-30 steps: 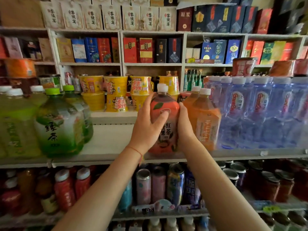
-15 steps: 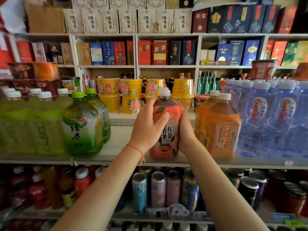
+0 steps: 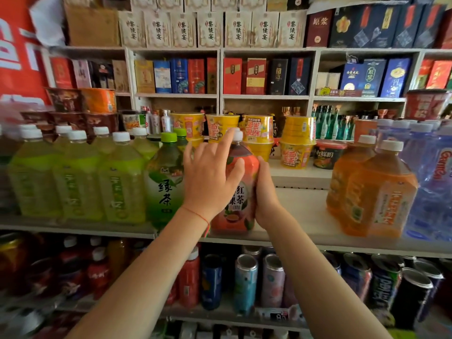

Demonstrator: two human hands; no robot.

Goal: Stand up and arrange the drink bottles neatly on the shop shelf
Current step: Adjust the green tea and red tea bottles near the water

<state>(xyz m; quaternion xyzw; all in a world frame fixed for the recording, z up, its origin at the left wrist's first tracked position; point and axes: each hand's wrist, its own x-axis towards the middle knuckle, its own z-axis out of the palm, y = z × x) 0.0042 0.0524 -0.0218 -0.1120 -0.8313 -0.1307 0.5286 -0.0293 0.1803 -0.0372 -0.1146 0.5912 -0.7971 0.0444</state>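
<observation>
A red fruit-tea bottle [image 3: 237, 200] with a white cap stands upright on the white shelf board [image 3: 302, 216], close against a green-capped green tea bottle [image 3: 166, 184] on its left. My left hand [image 3: 210, 178] lies on the red bottle's left front with its fingers spread and straight. Its thumb rests across the label and its forefinger reaches up by the cap. My right hand [image 3: 265, 195] holds the bottle's right side, with the fingers hidden behind it.
Several yellow-green bottles [image 3: 73, 177] fill the shelf's left part. Orange tea bottles [image 3: 376, 189] and blue water bottles [image 3: 433, 182] stand at the right, with a bare gap between them and the red bottle. Yellow noodle cups [image 3: 259, 133] sit behind; cans [image 3: 247, 280] line the shelf below.
The red bottle has slid left, away from the orange bottles and up against the green tea bottle. My left hand's fingers have spread out from their grip.
</observation>
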